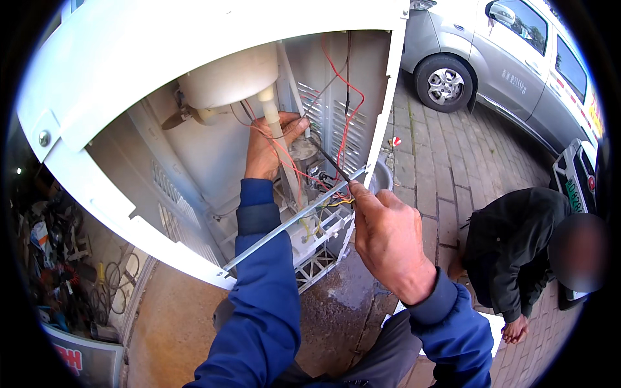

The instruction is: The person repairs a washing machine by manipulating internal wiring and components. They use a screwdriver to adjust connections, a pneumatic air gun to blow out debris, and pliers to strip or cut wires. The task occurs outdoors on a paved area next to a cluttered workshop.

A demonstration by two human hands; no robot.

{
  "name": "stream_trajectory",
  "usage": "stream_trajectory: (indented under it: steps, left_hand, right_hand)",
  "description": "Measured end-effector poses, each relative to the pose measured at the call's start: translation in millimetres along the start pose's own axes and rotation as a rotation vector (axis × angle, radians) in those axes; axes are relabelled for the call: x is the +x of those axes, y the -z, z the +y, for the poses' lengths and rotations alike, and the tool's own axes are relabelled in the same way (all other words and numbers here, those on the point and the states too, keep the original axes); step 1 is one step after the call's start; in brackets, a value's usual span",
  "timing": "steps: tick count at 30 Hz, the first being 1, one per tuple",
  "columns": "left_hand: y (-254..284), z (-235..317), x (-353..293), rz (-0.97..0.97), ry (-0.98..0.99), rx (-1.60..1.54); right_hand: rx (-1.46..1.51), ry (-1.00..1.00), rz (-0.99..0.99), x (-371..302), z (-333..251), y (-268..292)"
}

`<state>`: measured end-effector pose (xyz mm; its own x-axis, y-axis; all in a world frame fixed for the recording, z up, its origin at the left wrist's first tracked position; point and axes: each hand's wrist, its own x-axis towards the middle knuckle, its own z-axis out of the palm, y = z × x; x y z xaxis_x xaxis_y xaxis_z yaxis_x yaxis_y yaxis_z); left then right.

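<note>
The white metal cabinet (213, 26) of an appliance stands open in front of me, its wires and inner parts showing. My left hand (264, 150) reaches inside, below a white rounded tub (229, 76). Its fingers close together behind a pale drain pipe (272, 110), by a round grey part (304, 147); what they grip is hidden. My right hand (391, 236) is wrapped around a screwdriver, its handle covered by the fingers. The thin black shaft (333, 165) points up and left to the grey part. Red wires (354, 97) hang near both hands.
A metal rod (291, 225) crosses the cabinet opening above a white plastic base frame (323, 236). To the right a person (517, 246) in dark clothing bends over beside a parked silver car (504, 64). Cluttered tools and cables (71, 271) lie at left.
</note>
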<state>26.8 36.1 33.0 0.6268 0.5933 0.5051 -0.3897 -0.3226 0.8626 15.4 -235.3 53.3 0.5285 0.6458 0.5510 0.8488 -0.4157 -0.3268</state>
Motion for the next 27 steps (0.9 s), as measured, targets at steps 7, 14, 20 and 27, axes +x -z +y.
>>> stream_trajectory:
  steps: [7, 14, 20, 27]
  left_hand:
    - [-3, -5, -1, 0.029, -0.006, -0.130]
    - [-11, 0, -5, 0.078, 0.029, -0.089]
    - [-7, 0, -3, 0.086, 0.038, -0.065]
    - [-11, -5, -3, 0.095, -0.023, -0.050]
  right_hand:
    - [0.035, -0.016, 0.057, -4, 2, -5]
    - [0.043, 0.013, -0.001, 0, 8, 6]
    - [0.040, 0.109, -0.124, 28, 13, 38]
    - [0.084, 0.056, -0.108, 27, 22, 23]
